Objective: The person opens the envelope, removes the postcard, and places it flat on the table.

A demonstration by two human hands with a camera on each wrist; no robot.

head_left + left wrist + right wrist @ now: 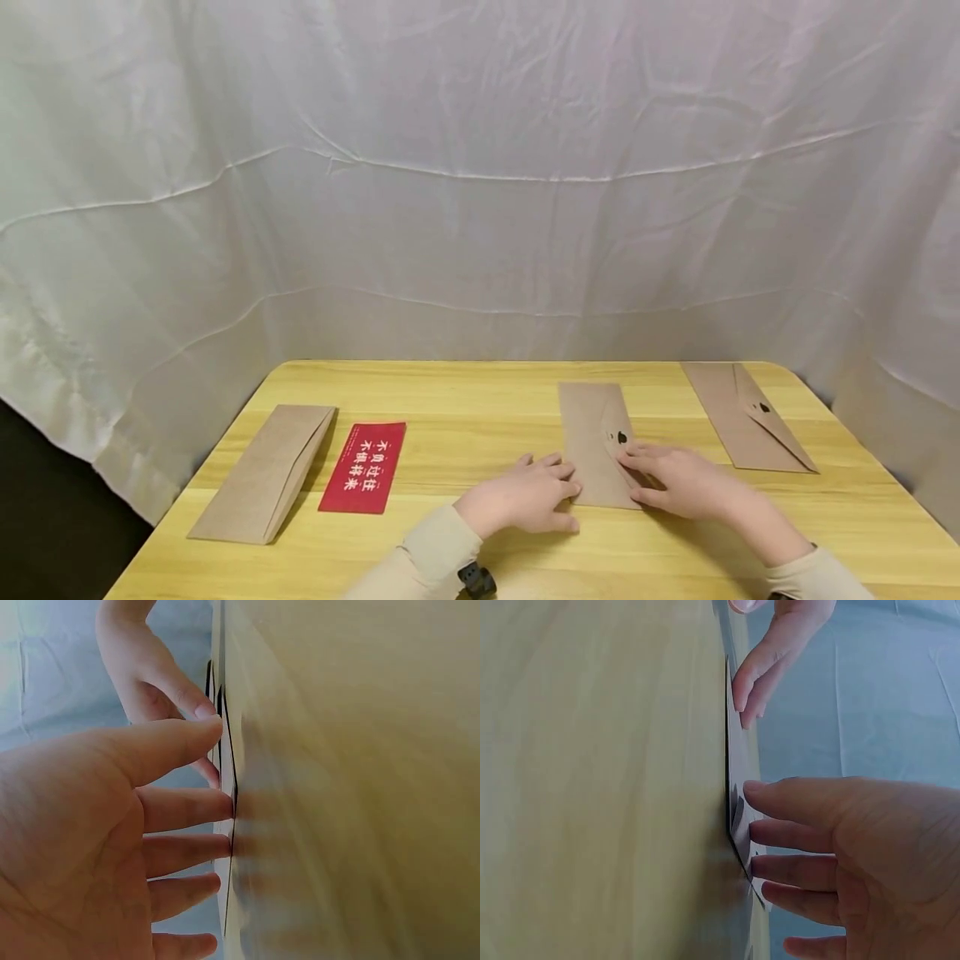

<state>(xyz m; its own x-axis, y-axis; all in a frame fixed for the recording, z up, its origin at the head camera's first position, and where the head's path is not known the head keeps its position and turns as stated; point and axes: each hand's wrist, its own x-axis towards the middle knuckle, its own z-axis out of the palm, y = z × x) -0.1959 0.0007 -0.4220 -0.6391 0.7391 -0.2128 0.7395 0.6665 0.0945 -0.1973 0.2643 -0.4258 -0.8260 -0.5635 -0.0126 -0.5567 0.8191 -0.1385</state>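
Note:
A brown paper envelope (pixel 588 442) with a small black print on its pointed flap (pixel 613 429) lies flat before both hands in the head view. At its left edge my left hand (pixel 525 496) rests with spread fingers, fingertips right at the paper. My right hand (pixel 678 482) touches the flap side with nearly straight fingers, its thumb by the lower right corner. In the right wrist view the envelope (pixel 739 761) is seen edge-on, with the right hand's fingertips (pixel 761 866) against it. The left wrist view shows the left fingertips (pixel 221 844) along its edge.
Another brown envelope (pixel 742 412) with the same print lies at the back right. On the left are a red card (pixel 363 467) with white characters and a brown envelope (pixel 258 475), its flap side slightly raised. A pale curtain (pixel 480 233) hangs behind the wooden table (pixel 465 400).

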